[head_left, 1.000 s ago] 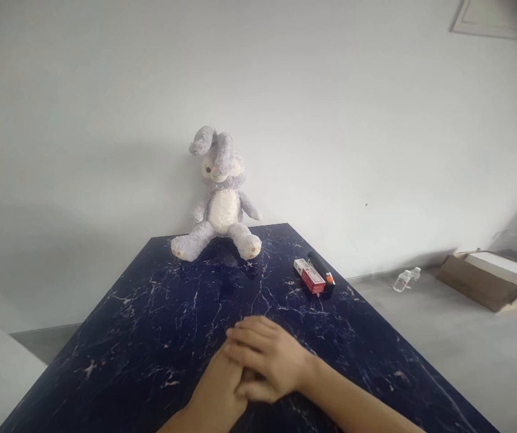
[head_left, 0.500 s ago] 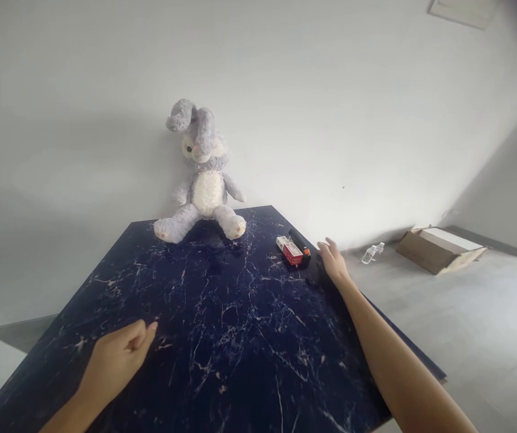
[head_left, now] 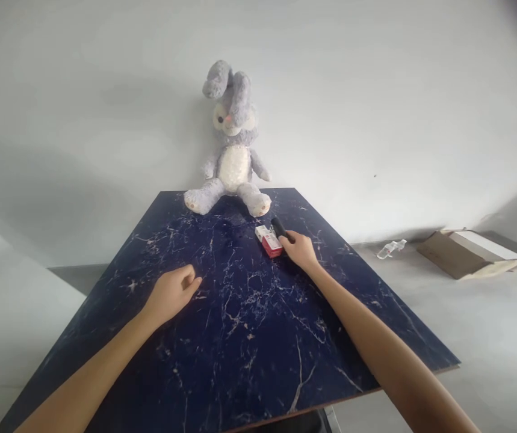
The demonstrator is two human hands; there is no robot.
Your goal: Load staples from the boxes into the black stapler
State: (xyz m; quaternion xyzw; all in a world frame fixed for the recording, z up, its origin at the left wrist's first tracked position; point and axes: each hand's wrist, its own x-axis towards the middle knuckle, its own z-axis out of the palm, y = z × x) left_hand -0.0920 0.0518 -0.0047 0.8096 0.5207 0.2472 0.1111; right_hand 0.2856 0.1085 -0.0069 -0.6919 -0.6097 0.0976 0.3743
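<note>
My right hand (head_left: 301,248) has its fingers round the near end of a black cylindrical object (head_left: 278,227) that lies on the dark blue marbled table (head_left: 240,337); its exact kind is unclear. Directly left of that hand sit two small boxes side by side, a white one (head_left: 262,232) and a red-and-white one (head_left: 272,245). My left hand (head_left: 172,294) is curled closed over the left part of the table, with nothing visible in it. The orange part of the black object is now hidden by my right hand.
A grey plush rabbit (head_left: 234,168) sits at the table's far edge against the wall. On the floor to the right lie clear plastic bottles (head_left: 390,249) and an open cardboard box (head_left: 459,255). A white surface (head_left: 9,300) stands at the left.
My right hand has moved left from beside the black object and closed on its near end. My left hand stays curled. The view has shifted, so the rabbit appears higher and further right.
</note>
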